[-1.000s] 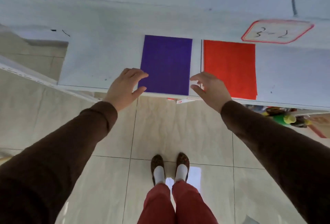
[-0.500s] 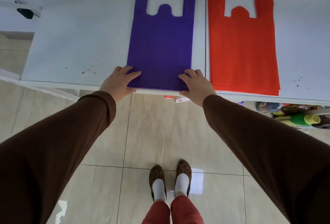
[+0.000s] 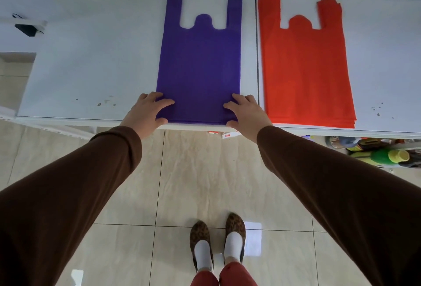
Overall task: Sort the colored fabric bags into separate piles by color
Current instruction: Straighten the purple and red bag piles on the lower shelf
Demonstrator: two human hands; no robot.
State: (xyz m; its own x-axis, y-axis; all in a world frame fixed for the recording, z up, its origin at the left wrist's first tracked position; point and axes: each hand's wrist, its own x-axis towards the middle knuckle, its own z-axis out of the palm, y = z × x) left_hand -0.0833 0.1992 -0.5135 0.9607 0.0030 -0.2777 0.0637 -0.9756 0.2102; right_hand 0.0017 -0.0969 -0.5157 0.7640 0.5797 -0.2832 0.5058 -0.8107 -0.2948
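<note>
Down at the near edge of the white table (image 3: 91,69), both hands are resting on the purple bag stack (image 3: 200,64), which is lying flat with its two handles pointing toward the far wall. Seen from the head camera, the left hand (image 3: 145,112) is lying on the stack's near left corner, fingers spread and nearly straight, thumb curling round the bottom edge where it is almost meeting the table's lip. The right hand (image 3: 247,112) is mirroring it on the near right corner, fingers likewise extended and flat on the fabric. Just beside, across a thin seam in the tabletop, the red bag stack (image 3: 305,69) is lying apart from the purple one, its layers fanning slightly at the near right corner. Bare white surface is stretching left of the purple stack and right of the red. Bottles (image 3: 385,155) are showing under the table at right.
</note>
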